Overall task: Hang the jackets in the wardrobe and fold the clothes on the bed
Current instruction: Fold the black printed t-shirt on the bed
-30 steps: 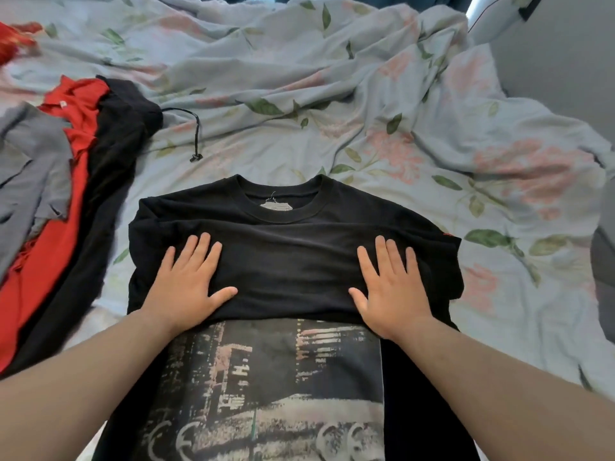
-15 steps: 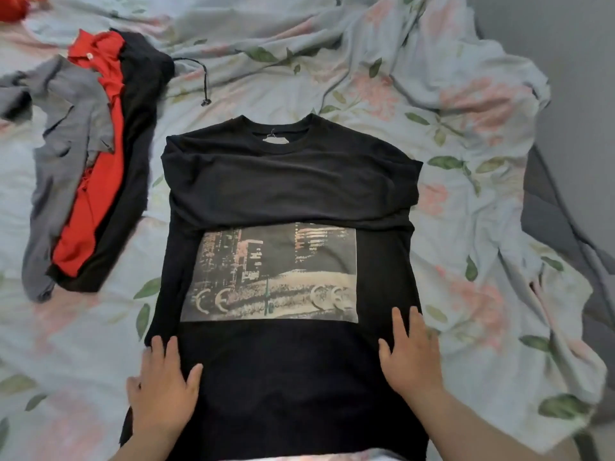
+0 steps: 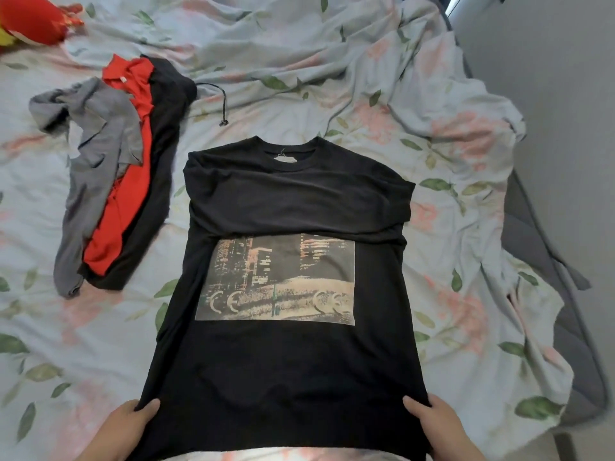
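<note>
A black T-shirt with a printed city picture lies flat on the floral bedsheet, collar away from me, its sleeves folded in across the chest. My left hand grips the shirt's bottom left corner, thumb on top of the cloth. At the bottom right corner my right hand holds the hem the same way, thumb on top. The fingers of both hands are hidden under the cloth.
A loose pile of clothes lies at the left: a grey garment, a red one and a black one with a drawcord. A red soft thing sits at the far left corner. A grey wall runs along the right.
My hands slid from the chest of the shirt down to its bottom hem and took hold of the two lower corners. The view pulled back, showing the whole shirt.
</note>
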### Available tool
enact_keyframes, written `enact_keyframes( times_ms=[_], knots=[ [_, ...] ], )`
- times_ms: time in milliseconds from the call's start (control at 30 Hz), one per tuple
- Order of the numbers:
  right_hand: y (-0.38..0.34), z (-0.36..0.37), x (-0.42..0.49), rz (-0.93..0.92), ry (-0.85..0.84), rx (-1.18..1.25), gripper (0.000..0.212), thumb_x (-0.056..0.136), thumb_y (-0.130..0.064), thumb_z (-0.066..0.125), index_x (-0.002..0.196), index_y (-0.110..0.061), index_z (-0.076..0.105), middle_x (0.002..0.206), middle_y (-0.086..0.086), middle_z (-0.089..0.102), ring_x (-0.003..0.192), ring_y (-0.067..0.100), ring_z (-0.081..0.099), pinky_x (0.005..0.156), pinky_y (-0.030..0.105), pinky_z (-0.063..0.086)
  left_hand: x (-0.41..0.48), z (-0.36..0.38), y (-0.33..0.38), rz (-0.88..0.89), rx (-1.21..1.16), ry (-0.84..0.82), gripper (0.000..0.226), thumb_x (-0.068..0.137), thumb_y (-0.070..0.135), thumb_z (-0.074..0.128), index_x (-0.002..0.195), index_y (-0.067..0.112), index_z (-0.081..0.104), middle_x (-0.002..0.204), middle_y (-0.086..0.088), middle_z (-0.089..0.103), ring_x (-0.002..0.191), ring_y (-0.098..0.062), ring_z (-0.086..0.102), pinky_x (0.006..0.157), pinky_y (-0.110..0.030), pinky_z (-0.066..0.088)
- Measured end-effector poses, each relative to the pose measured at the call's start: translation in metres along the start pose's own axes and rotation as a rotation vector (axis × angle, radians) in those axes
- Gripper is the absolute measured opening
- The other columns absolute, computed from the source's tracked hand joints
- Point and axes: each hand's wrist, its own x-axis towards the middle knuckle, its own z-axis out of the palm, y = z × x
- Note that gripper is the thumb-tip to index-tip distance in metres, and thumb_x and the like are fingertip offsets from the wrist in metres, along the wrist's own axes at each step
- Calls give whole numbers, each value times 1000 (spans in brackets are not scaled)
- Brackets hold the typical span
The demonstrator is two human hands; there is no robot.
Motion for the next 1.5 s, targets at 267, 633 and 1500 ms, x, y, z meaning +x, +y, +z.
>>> enact_keyframes(
  times_ms=[267, 633, 1500],
  knots=[
    [-128, -7, -6, -101, -107, 583, 25, 99, -8, 55, 124, -7, 58, 103, 16, 75, 83, 27, 74, 61, 35, 56, -17, -40, 112, -62, -1242, -110, 30, 103, 23, 52, 126, 4, 56, 100, -3, 73, 87, -7, 69, 52, -24, 58],
    [-244, 12, 35, -603, 66, -296, 16, 84, -9, 68, 77, -23, 64, 53, -6, 54, 58, 18, 58, 62, 42, 54, 23, -38, 210, 392, -450, 65, 20, 88, -8, 62, 100, 6, 71, 79, -10, 70, 74, -21, 66, 57, -24, 57],
    [-516, 20, 181, -549, 449, -67, 56, 93, -40, 59, 131, 0, 56, 134, 20, 59, 120, 36, 58, 103, 45, 47, 122, -62, 488, 453, -753, 129, 43, 106, 12, 32, 148, 12, 34, 151, -10, 41, 136, -24, 44, 114, -37, 37]
  ],
)
